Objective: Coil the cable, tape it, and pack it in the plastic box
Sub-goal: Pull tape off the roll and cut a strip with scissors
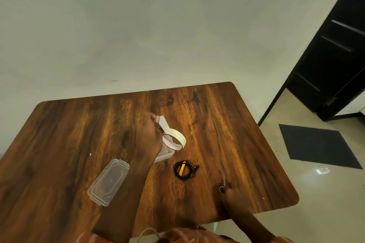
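The black cable [185, 169] lies coiled on the wooden table [227, 124], with a yellow piece across it. My left hand [150, 138] is above the table's middle and pinches the free end of a roll of pale tape [178, 136]; a short strip is pulled up from the roll. Under that hand and the roll sits the clear plastic box [166, 155], mostly hidden. Its clear lid [108, 181] lies apart, near the left. My right hand [235, 193] is near the table's right front corner, closed on a thin blurred metal tool [223, 182] that looks like scissors.
The table's far edge stands against a pale wall. Beyond its right edge is floor with a dark mat [318, 146] and a black door [335, 55]. My striped sleeve [183, 235] shows at the bottom.
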A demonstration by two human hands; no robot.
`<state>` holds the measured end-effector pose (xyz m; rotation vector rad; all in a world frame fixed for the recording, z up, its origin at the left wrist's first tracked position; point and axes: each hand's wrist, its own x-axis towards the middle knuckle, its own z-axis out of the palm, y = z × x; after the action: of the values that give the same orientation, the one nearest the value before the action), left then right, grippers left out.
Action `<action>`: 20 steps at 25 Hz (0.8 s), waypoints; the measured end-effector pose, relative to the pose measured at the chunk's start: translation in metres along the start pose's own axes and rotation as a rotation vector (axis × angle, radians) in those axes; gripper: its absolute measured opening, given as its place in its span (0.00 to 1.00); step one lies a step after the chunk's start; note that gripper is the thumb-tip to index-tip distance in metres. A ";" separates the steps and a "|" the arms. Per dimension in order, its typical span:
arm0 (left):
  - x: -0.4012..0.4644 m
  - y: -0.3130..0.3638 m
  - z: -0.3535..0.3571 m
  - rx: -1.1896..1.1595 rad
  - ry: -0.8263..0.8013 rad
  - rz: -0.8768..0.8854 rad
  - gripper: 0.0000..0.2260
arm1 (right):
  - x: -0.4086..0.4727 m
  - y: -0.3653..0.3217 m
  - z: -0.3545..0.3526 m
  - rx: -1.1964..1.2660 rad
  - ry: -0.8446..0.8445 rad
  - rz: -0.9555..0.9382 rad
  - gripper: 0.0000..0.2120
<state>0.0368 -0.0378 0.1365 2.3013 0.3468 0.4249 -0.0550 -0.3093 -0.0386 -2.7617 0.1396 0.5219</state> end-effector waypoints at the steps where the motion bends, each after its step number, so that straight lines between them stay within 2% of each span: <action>1: 0.000 0.000 -0.001 -0.015 0.004 -0.003 0.08 | 0.003 0.003 -0.002 -0.020 -0.025 -0.022 0.20; 5: -0.001 -0.001 -0.005 -0.022 0.002 -0.011 0.08 | 0.015 0.007 -0.009 -0.053 -0.104 -0.072 0.18; 7: 0.001 -0.004 -0.007 -0.003 0.006 -0.024 0.08 | 0.019 0.004 -0.012 -0.025 -0.124 -0.006 0.13; 8: 0.001 -0.005 -0.008 -0.001 0.006 -0.029 0.08 | 0.020 0.004 -0.013 0.004 -0.133 0.023 0.10; 10: 0.001 -0.006 -0.010 -0.008 0.008 -0.038 0.07 | 0.026 0.007 -0.014 0.099 -0.114 0.048 0.11; 14: 0.003 -0.005 -0.017 -0.005 0.013 -0.041 0.07 | 0.031 0.008 -0.012 0.283 -0.218 -0.031 0.06; 16: 0.005 -0.006 -0.018 -0.020 0.014 -0.033 0.06 | 0.020 -0.009 -0.021 0.532 -0.165 -0.015 0.06; 18: 0.007 -0.006 -0.021 -0.033 0.025 -0.002 0.05 | 0.010 -0.035 -0.039 0.839 -0.095 -0.002 0.13; 20: 0.008 -0.003 -0.024 -0.054 0.034 0.057 0.05 | 0.005 -0.065 -0.065 1.071 -0.071 -0.054 0.12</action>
<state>0.0342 -0.0175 0.1514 2.2573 0.2838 0.4965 -0.0183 -0.2696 0.0367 -1.6960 0.2389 0.3670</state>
